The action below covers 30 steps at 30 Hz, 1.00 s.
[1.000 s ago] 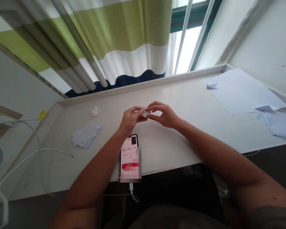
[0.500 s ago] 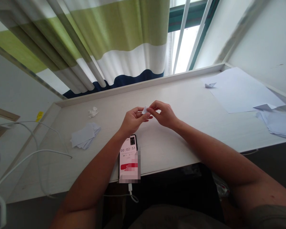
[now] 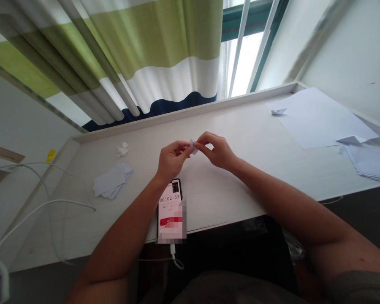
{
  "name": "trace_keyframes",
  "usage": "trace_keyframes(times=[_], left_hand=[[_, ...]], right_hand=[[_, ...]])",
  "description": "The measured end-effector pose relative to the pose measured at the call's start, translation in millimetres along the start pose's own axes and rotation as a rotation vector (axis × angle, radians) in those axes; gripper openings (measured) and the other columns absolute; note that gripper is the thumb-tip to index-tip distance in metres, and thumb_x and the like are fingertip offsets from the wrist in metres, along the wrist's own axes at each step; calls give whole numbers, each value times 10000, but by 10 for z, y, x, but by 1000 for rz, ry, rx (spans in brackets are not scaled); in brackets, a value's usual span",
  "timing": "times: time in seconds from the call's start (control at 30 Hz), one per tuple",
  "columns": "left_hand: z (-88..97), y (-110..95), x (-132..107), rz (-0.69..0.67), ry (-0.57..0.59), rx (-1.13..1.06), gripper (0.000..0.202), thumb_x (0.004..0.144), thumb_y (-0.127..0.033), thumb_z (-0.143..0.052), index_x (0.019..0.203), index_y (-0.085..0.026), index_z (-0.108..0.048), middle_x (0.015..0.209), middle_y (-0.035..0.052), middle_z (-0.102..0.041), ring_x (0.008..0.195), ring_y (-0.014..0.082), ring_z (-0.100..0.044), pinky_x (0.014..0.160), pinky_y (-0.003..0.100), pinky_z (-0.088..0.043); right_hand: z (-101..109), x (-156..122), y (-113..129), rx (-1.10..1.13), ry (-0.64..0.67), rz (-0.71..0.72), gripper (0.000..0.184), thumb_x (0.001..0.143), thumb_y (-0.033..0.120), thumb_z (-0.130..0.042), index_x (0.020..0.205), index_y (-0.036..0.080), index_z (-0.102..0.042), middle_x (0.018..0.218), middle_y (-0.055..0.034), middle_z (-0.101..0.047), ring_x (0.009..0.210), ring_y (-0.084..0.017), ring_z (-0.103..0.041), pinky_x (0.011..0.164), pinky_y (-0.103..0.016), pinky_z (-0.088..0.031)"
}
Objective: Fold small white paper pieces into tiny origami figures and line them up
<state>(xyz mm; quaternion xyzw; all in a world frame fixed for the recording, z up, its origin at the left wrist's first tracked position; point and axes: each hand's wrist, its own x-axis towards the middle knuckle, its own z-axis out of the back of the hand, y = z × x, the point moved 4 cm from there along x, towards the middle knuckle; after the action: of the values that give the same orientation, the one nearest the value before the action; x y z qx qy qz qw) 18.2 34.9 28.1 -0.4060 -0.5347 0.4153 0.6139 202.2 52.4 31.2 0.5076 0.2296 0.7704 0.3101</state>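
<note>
A small folded piece of white paper is pinched between both hands just above the white desk. My left hand grips its left side with thumb and fingers closed. Pinching the right side is my right hand, fingertips pressed together. Much of the paper is hidden by the fingers.
A phone showing a timer lies at the desk's front edge below my left hand, with a cable plugged in. A stack of small paper slips and a crumpled scrap lie left. Large sheets and small folded pieces lie right. White cables trail left.
The hands have kept working the small paper in place, turning it slightly; the paper now stands more on edge. The phone timer has advanced from 00:02:51 to 00:02:53.
</note>
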Motion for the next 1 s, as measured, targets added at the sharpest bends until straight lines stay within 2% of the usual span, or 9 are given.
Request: trace_keyframes(times=[0.1,0.3,0.53,0.7,0.77,0.9,1.0], left_hand=[[30,36,5,9,-16,12,324,810,-494,-931,908,-194,-856,875,65,-832,774,181,-759,747,325,-632],[47,2,10,41,-96,-32,389,716,-508,-993,868,-178,-853,830,67,-831,731,186,-759,759,351,-645],[58,0,36,11,-108,-29,362,720,-477,-1002,825,-174,-835,776,56,-815,700,169,-755,689,303,-621],[79,51,71,7,-78,-72,387,666,-473,-1030,789,-166,-828,875,80,-842,774,172,-770,783,319,-640],[82,61,75,30,-61,-90,400,658,-475,-1033,783,-160,-822,884,87,-844,781,177,-777,799,328,-648],[95,38,69,58,-51,-72,412,658,-461,-1035,781,-149,-797,782,72,-820,723,181,-780,762,329,-654],[88,-6,60,54,-33,-101,439,663,-440,-1039,868,-169,-762,754,37,-812,709,187,-791,753,330,-654]], right_hand=[[-1,3,4,40,-2,-25,402,1057,598,-648,891,234,-689,899,-57,-754,802,-203,-685,764,-392,-608],[-38,4,-15,209,28,-128,462,938,705,-758,921,244,-752,974,-61,-780,912,-224,-735,884,-441,-647],[-60,-10,-143,350,-47,-250,435,854,669,-861,886,238,-809,898,-43,-814,844,-212,-757,842,-424,-641],[-63,2,-147,415,-72,-266,459,792,656,-914,845,210,-817,840,-48,-825,794,-208,-765,762,-385,-641],[-63,4,-133,436,-73,-275,460,777,642,-930,833,201,-811,842,-56,-830,802,-216,-776,761,-386,-647],[-84,-1,-124,498,-42,-310,468,778,635,-933,839,194,-791,852,-63,-833,812,-219,-790,786,-396,-664],[-103,-2,-125,547,-18,-328,476,788,632,-930,856,191,-765,857,-65,-824,816,-217,-791,796,-401,-666]])
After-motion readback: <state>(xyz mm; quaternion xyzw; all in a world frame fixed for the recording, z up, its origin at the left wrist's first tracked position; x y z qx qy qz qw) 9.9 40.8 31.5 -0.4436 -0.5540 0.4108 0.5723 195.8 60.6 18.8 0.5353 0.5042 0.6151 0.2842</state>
